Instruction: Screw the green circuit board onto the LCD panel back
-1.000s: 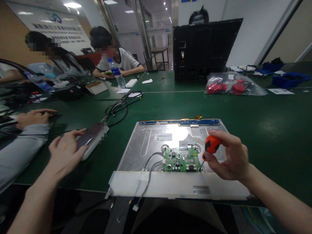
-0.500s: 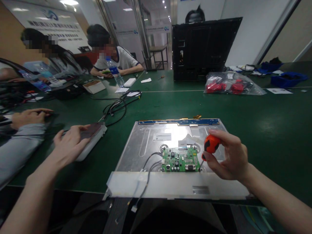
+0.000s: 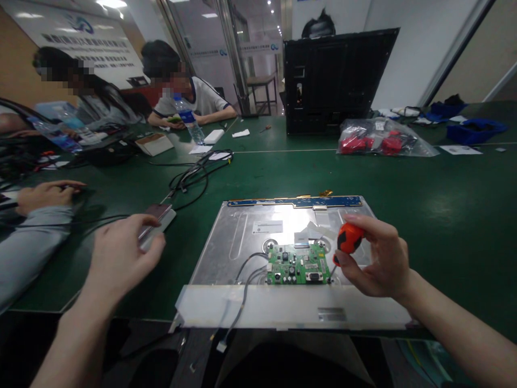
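My right hand (image 3: 382, 256) grips an orange and black screwdriver (image 3: 349, 238) by its handle. The thin shaft slants down to the lower right corner of a green circuit board (image 3: 299, 264). This board sits on the metal back of a display panel (image 3: 218, 242), with grey cables (image 3: 245, 299) running off its left side. My left hand (image 3: 125, 253) is held out over the table to the left, fingers curved and thumb apart, with nothing seen in it. Just behind it lies a phone (image 3: 155, 211) on a white block, partly hidden by the fingers.
Tangled black cables (image 3: 194, 175) lie beyond my left hand. A large black monitor (image 3: 335, 81) stands at the back, beside a plastic bag with red things (image 3: 383, 141). A co-worker's hand and grey sleeve (image 3: 44, 231) rest at the left; other people sit behind.
My left hand has lifted off the phone and drawn back toward me and to the right. The right hand and screwdriver stay almost where they were.
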`<state>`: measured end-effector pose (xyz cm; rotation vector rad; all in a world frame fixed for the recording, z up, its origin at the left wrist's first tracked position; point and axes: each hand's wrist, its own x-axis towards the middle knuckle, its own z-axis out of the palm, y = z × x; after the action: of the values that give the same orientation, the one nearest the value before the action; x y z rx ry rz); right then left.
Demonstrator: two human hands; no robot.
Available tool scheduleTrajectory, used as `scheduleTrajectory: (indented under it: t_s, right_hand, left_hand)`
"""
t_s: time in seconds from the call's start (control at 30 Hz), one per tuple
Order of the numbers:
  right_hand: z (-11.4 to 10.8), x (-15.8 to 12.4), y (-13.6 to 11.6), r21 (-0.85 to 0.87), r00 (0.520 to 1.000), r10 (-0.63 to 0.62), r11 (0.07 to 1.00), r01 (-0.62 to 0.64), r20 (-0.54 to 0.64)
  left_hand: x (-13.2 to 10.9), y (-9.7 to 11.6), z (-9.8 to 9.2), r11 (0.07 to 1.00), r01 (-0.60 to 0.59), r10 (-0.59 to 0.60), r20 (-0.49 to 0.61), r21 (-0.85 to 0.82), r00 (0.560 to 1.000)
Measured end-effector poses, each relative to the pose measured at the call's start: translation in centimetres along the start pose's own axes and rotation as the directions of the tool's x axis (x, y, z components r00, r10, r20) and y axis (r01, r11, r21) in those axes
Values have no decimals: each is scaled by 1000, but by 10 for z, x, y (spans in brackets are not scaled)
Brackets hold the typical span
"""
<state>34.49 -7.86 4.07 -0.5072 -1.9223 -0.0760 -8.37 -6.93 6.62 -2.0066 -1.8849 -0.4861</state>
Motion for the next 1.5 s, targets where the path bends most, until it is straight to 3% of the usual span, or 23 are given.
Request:
scheduleTrajectory:
  t_s: [0.1, 0.17, 0.23, 0.37, 0.53, 0.67, 0.83, 1.2, 1.5]
  right_hand:
    - [2, -4, 1, 1, 999, 13, 1000, -13, -43]
    - [3, -7, 1, -10, 997, 31, 999, -31, -64]
    - [5, -9, 2, -24, 996, 41, 999, -43, -77]
    - [4, -4, 1, -45, 997, 3, 999, -6, -73]
    - [-1, 3, 1, 26, 1000, -20, 999, 20, -8]
    - [-2, 0, 1, 82, 1000, -10, 997, 9, 7]
    - [-1, -2, 0, 50, 1000, -5, 999, 5, 7]
    - [1, 1, 0, 27, 1000, -22, 999, 23, -2]
    - [0, 0, 1, 63, 1000, 4, 998, -6, 30]
  left_hand:
    - [-15, 52, -8, 975, -161, 165, 12, -151, 986]
    - [-27, 85, -10, 908, -318, 315, -56, -274, 947]
    - [-39, 116, -11, 826, -408, 394, -120, -390, 911]
    - [-60, 171, -8, 667, -376, 465, -34, -643, 884]
    - [-68, 217, 3, 616, -244, 480, 111, -749, 870]
    - [-62, 233, 13, 630, -181, 480, 195, -755, 855]
    - [-56, 242, 25, 636, -234, 531, 197, -736, 824]
    - [-60, 251, 37, 667, -348, 496, 44, -658, 867]
    - [-62, 252, 40, 688, -331, 490, 78, -646, 868]
